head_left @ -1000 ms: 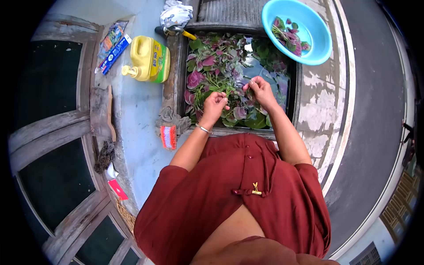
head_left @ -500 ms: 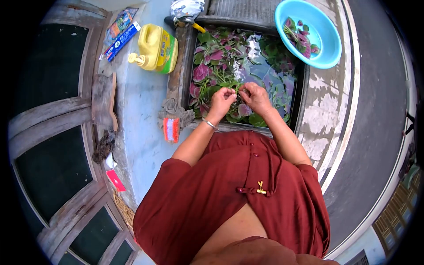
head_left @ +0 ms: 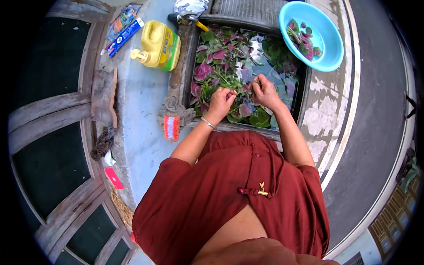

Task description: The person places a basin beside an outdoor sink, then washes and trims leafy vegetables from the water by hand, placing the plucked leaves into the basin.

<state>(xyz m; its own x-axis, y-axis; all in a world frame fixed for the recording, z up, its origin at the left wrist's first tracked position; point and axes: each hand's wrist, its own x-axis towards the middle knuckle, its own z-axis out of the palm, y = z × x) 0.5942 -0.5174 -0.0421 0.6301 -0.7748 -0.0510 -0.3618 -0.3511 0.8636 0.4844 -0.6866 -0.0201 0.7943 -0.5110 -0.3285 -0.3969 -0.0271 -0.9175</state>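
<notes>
Purple-and-green amaranth leaves [head_left: 204, 71] float in a dark-rimmed sink [head_left: 303, 88] filled with water. My left hand [head_left: 221, 106] is over the near part of the sink, thumb and forefinger pinched at a thin green amaranth stem [head_left: 238, 90] by the fingertips. To its right, my right hand [head_left: 267, 93] hovers above the water, its thumb and fingers also pressed together. What lies in that pinch is too small to make out. A gap separates the two hands, and leaves show below them.
A light-blue basin [head_left: 332, 53] with some amaranth stands beyond the sink's right corner. Left of the sink are a yellow pump jug [head_left: 160, 46], an orange-and-white scrubbing sponge [head_left: 172, 128], a grey rag [head_left: 176, 108] and a blue box [head_left: 125, 37]. A yellow-and-black handle [head_left: 201, 25] rests on the rim.
My hands have moved apart: the right hand has shifted right and slightly up, away from my left hand. The left hand has stayed nearly in place, still pinched.
</notes>
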